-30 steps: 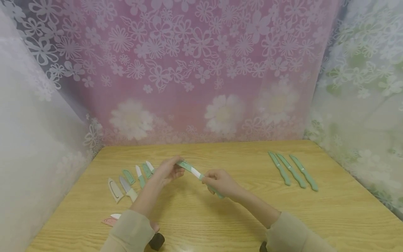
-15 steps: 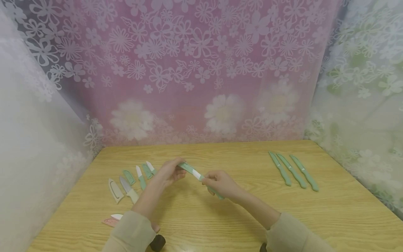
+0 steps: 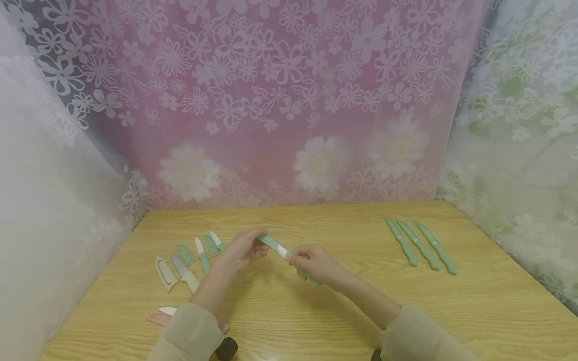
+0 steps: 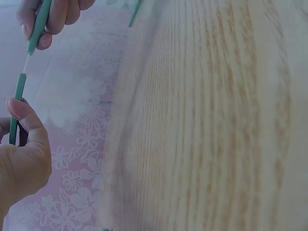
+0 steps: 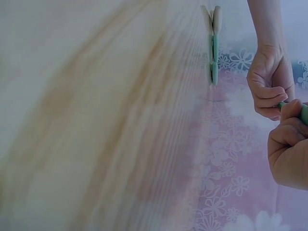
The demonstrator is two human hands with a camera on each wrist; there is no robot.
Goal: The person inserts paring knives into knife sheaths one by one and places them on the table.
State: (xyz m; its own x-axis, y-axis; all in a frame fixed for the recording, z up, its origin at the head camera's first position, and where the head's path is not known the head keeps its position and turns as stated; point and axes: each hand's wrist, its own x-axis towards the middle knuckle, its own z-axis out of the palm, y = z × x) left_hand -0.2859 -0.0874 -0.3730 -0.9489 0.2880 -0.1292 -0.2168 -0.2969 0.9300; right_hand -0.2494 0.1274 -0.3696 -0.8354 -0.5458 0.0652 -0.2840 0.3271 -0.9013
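Note:
Above the middle of the table my right hand (image 3: 317,263) grips the green handle (image 4: 39,24) of a small knife, seen upper left in the left wrist view. Its white blade (image 3: 282,250) lies partly inside a green sheath (image 3: 270,241), and only a short stretch shows. My left hand (image 3: 246,248) holds the far end of that sheath, pinched between thumb and fingers. In the right wrist view my left hand (image 5: 272,82) is behind my right hand (image 5: 291,149), and most of the knife is out of frame.
Left on the table lie a cream sheath (image 3: 166,273), a cream-handled knife (image 3: 182,268), two green sheaths (image 3: 185,254), two green-handled knives (image 3: 202,255), a pink sheath (image 3: 158,318) and a white blade (image 3: 168,310) partly behind my sleeve. Three green knives (image 3: 417,245) lie at right. Curtains surround the table.
The sheath and the knife have come closer together, so less of the white blade shows. My left hand has shifted slightly toward the right; the things on the table stay put.

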